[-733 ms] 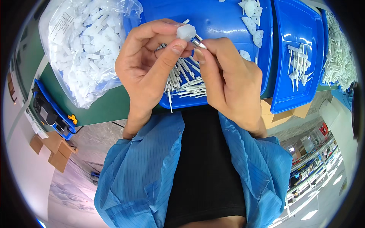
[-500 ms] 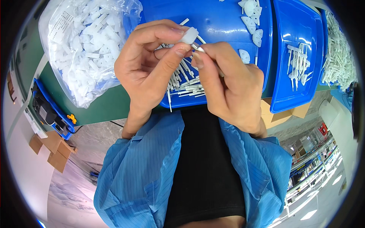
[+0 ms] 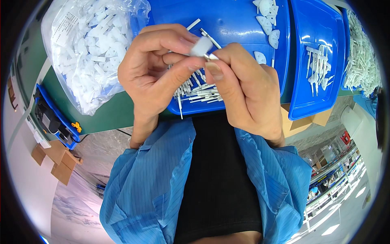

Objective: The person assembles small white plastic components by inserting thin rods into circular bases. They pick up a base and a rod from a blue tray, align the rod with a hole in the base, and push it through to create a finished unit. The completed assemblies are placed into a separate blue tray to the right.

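Between the thumb and forefinger of my left hand (image 3: 156,77) is a small white plastic piece (image 3: 201,46), somewhat blurred. My right hand (image 3: 254,91) pinches a thin white rod with a metal tip (image 3: 212,57), most of it hidden by the fingers. The rod's metal end meets the lower right side of the piece; whether it sits inside cannot be seen. Beneath both hands, a blue tray (image 3: 239,24) holds a heap of white rods with metal ends (image 3: 203,94). Several flat white fan-shaped pieces (image 3: 266,24) lie along its right side.
A clear plastic bag (image 3: 91,53) full of white pieces lies at the left on the green table (image 3: 109,116). Right of the tray is a second blue tray (image 3: 319,103) with assembled parts, then a pile of white rods (image 3: 361,61). A cardboard box (image 3: 294,126) stands below.
Both hands have shifted slightly, the left one a little left and down. The white piece has dropped slightly and turned in my fingers, its metal joint with the rod still between the hands.
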A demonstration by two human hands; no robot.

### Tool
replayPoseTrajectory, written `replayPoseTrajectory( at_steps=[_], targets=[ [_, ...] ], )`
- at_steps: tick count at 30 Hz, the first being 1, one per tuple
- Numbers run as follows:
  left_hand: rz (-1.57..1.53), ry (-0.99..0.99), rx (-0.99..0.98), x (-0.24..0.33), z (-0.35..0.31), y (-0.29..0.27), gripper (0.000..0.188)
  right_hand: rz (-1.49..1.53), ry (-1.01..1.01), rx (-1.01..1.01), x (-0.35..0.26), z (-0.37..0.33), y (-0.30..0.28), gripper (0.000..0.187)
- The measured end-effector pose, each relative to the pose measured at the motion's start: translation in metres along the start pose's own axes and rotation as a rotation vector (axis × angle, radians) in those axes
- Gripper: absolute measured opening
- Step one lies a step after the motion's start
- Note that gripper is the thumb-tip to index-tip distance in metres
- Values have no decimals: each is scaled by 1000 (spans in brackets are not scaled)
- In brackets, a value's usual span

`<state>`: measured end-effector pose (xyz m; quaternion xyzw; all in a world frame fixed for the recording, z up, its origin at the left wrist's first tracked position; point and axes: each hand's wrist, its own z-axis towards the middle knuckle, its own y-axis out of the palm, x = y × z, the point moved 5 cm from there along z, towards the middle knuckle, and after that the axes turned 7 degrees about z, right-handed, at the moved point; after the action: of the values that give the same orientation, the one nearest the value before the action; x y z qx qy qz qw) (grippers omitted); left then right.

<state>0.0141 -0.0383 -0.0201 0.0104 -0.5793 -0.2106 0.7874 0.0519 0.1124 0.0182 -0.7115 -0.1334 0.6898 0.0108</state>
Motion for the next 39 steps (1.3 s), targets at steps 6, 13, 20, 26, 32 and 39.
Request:
replayPoseTrajectory(
  at_steps=[6, 13, 20, 26, 32, 39],
  targets=[
    [-21, 49, -76, 7, 0, 5, 24, 401, 170, -145, -2, -3, 2, 16],
    [328, 115, -35, 17, 4, 6, 19, -169, -279, 133, -9, -7, 0, 12],
    [388, 225, 12, 23, 1, 8, 18, -337, -359, 156, -19, -13, 9, 12],
    [390, 221, -24, 18, 5, 5, 22, -150, -250, 89, -4, -8, 3, 9],
    [306, 240, -165, 20, 2, 5, 51, -52, -433, 80, 7, -3, -4, 16],
    [596, 464, -228, 22, 2, 17, 47, -162, -362, 89, 12, -9, -7, 23]
  ],
)
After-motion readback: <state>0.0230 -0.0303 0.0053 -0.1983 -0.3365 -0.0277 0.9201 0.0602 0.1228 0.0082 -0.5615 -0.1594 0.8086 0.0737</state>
